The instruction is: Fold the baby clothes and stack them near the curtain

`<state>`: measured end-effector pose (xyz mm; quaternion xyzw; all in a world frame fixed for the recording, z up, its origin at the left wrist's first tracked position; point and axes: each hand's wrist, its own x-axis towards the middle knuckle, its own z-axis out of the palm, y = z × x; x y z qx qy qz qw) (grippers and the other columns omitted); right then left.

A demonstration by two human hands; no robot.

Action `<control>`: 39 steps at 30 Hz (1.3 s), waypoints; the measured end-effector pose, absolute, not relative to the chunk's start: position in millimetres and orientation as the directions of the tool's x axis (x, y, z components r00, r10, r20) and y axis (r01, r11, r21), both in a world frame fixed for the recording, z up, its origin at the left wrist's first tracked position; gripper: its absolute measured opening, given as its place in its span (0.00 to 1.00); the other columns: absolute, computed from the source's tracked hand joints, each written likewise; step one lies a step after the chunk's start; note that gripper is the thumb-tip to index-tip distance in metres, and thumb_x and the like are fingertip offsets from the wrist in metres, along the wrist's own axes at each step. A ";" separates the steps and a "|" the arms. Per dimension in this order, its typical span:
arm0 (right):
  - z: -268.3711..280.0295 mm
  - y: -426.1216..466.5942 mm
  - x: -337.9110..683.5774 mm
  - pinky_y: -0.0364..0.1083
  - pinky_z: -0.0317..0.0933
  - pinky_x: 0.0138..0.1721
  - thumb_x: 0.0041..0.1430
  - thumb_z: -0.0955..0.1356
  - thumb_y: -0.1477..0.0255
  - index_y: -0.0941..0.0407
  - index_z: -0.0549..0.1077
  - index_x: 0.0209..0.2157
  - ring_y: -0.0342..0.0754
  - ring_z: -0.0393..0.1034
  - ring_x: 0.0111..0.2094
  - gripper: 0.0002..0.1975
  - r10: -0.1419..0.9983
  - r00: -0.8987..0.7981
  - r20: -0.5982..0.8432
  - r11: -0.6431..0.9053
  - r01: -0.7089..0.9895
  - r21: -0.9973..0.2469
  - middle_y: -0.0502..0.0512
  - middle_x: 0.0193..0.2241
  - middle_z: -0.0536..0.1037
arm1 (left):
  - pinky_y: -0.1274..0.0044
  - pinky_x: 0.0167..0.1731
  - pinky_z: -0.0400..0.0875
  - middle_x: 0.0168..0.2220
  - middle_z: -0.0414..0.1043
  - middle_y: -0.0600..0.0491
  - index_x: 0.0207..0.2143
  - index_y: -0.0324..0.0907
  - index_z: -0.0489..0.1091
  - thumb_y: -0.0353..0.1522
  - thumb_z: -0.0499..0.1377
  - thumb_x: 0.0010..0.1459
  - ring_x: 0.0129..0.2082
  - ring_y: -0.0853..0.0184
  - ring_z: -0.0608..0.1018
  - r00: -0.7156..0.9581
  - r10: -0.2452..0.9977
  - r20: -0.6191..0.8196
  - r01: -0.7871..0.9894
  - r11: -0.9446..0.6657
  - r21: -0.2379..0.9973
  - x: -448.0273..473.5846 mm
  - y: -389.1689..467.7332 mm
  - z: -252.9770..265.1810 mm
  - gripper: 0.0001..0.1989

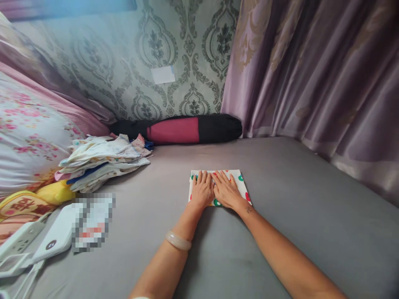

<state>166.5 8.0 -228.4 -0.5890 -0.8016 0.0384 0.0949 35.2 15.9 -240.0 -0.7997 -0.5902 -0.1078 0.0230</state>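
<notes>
A white cloth with red and green shapes lies folded into a flat rectangle on the grey bed sheet. Both of my hands rest palm down on it, side by side and close together at the middle. My left hand has its fingers stretched toward the far edge and covers the left half. My right hand lies flat with fingers spread, pointing up and to the left. Neither hand grips anything. The cloth's middle is hidden under them.
A pile of folded clothes lies at the left beside a floral pillow. Nearer are a white power bank, a power strip and cables. A black and red roll runs along the wall; a curtain hangs at the right.
</notes>
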 end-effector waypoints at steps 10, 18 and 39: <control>-235.2 13.1 166.6 0.59 0.31 0.65 0.64 0.52 0.68 0.58 0.51 0.66 0.52 0.39 0.67 0.29 0.962 -0.269 0.049 0.273 0.947 -0.168 0.55 0.67 0.48 | 0.60 0.61 0.52 0.65 0.56 0.47 0.62 0.42 0.58 0.39 0.41 0.66 0.64 0.56 0.57 0.271 0.941 0.202 0.951 -0.294 0.093 33.0 20.8 -244.4 0.25; -240.6 17.2 165.2 0.54 0.32 0.65 0.66 0.53 0.65 0.64 0.53 0.65 0.53 0.40 0.67 0.30 0.984 -0.139 0.111 0.157 0.971 -0.180 0.61 0.66 0.50 | 0.62 0.62 0.50 0.66 0.52 0.44 0.62 0.40 0.56 0.40 0.40 0.66 0.65 0.57 0.55 0.220 0.959 0.179 0.962 -0.243 0.121 33.5 22.6 -243.8 0.27; -236.9 16.5 194.9 0.55 0.40 0.63 0.67 0.52 0.63 0.66 0.53 0.64 0.57 0.44 0.65 0.30 0.994 0.056 0.091 -0.039 0.982 -0.183 0.65 0.65 0.52 | 0.59 0.63 0.46 0.67 0.48 0.42 0.65 0.36 0.49 0.46 0.38 0.66 0.67 0.56 0.51 0.119 0.990 0.074 0.970 -0.132 0.204 11.0 25.1 -240.7 0.32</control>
